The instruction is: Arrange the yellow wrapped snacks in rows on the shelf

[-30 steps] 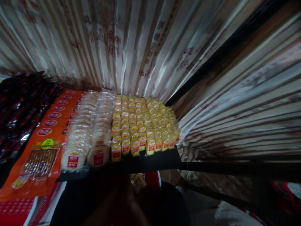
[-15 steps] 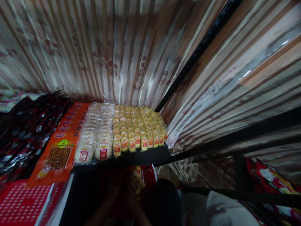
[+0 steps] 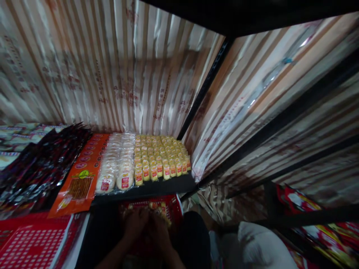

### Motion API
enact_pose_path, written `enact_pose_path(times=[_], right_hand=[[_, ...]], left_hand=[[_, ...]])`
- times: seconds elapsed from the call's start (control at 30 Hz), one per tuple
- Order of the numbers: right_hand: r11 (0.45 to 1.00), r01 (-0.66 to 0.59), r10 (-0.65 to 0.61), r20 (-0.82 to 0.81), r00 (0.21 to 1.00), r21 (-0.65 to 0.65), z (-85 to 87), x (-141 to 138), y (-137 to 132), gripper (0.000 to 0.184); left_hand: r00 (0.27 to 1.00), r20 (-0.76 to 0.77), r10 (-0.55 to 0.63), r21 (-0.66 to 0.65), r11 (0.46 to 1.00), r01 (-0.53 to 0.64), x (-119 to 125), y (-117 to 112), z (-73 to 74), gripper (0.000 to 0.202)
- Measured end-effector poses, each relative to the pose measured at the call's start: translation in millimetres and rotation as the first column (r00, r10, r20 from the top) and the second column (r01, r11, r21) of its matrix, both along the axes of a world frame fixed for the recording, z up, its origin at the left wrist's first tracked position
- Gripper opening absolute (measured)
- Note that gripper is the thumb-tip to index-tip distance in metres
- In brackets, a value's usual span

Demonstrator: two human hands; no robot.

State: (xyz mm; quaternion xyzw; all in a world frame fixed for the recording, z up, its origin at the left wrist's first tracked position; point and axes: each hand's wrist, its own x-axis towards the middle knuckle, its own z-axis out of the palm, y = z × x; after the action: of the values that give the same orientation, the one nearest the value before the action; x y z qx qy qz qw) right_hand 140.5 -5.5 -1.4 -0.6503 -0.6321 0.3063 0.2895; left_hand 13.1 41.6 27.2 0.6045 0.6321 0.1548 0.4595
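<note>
Low in the head view, my left hand (image 3: 138, 219) and my right hand (image 3: 158, 224) are side by side inside a red plastic basket (image 3: 175, 209). Small yellow wrapped packets (image 3: 161, 208) lie around their far side. Both hands touch or hover among these packets; deep shadow hides the fingers, and what they may hold does not show. Above the basket, on a dark shelf (image 3: 146, 191), similar yellow packets (image 3: 159, 158) stand in tight rows. To their left are two rows of round, pale wrapped cakes (image 3: 125, 180).
An orange snack packet (image 3: 81, 179) overhangs the shelf edge, beside a heap of dark shiny packets (image 3: 47, 164). Another red basket (image 3: 33, 243) stands lower left. At right are a white sack (image 3: 263, 246), red packets (image 3: 316, 239) and dark rails (image 3: 252, 153) before a striped curtain (image 3: 117, 74).
The view has shifted, bringing a dark overhead frame in and the shelf goods slightly left. My hands and the basket show more clearly; both hands remain in the basket.
</note>
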Motion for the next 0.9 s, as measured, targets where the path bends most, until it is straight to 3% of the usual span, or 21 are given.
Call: enact_pose_path(times=[0.13,0.27,0.47,0.6,0.77,0.9], right_hand=[[1.0,0.008,-0.009,0.042,0.999,0.023,8.2,5.4,-1.3,0.035],[0.986,0.052,-0.066,0.086,0.994,0.16,14.4,12.3,-1.8,0.034],[0.951,0.142,-0.163,0.054,0.985,0.275,37.3,22.7,1.5,0.037],[0.913,0.205,-0.239,0.056,0.969,0.353,43.1,30.4,6.5,0.037],[0.862,0.222,-0.278,0.06,0.959,0.455,36.6,40.4,13.5,0.036],[0.866,0.227,-0.281,0.058,0.958,0.445,39.4,36.7,22.8,0.036]], left_hand=[[0.999,-0.023,-0.039,0.05,0.998,0.04,1.6,1.2,22.8,0.022],[0.996,-0.071,-0.056,0.081,0.995,0.062,8.5,1.3,45.1,0.03],[0.993,0.084,-0.079,0.174,0.983,0.064,25.5,4.4,67.0,0.038],[0.985,0.135,-0.109,0.23,0.97,0.076,38.6,10.1,67.1,0.038],[0.98,0.175,-0.092,0.348,0.937,0.025,52.7,16.3,53.7,0.041],[0.982,0.188,-0.031,0.412,0.91,-0.05,54.1,20.4,55.7,0.039]])
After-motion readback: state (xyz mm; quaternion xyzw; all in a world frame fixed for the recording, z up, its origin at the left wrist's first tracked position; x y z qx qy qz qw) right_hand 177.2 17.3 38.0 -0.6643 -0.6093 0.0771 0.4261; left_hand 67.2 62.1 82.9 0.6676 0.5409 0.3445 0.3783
